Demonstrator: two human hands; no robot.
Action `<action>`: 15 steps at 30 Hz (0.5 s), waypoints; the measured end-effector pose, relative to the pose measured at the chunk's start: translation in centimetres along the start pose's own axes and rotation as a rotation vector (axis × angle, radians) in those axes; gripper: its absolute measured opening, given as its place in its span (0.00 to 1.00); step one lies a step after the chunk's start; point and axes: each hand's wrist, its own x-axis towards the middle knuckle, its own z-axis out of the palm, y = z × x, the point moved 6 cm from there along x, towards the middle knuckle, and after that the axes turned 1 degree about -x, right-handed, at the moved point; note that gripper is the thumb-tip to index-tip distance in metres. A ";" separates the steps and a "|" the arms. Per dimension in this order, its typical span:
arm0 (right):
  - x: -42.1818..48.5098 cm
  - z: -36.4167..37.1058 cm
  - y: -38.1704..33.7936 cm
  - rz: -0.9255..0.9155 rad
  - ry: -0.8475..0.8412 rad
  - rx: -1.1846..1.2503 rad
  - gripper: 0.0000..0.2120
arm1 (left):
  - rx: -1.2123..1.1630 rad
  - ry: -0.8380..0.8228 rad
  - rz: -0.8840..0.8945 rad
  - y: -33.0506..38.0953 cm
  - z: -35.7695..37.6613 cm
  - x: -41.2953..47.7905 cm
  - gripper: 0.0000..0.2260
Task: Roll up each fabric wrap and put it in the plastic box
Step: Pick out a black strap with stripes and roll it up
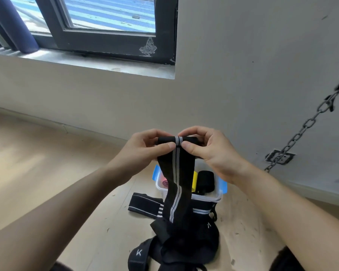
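Your left hand (143, 149) pinches the left end of the coil at the top of the striped wrap (175, 169), thumb in front, fingers curled behind; that grip likely keeps the coil tight and square. The wrap is held up in the air between your hands, and its free tail hangs straight down in front of the plastic box (207, 198); its own weight probably keeps it untwisted. Your right hand (211, 153) pinches the other end the same way, the thumbs nearly meeting at the white centre stripes.

Below, a flat wrap (143, 203) lies just left of the box; a black pile (184, 245) sits in front of it. The box stands open on the floor and holds a pink roll (164, 182), a yellow roll (194, 181) and a black roll (205, 182); it seems close enough for a short drop.

A white "K" shows on a tab of the pile; a tilted mark further right looks similar. Nothing else is legible.
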 end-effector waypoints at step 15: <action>1.9 0.6 2.4 0.104 -0.046 -0.207 0.09 | 0.128 0.087 0.096 -2.3 -1.3 0.5 0.06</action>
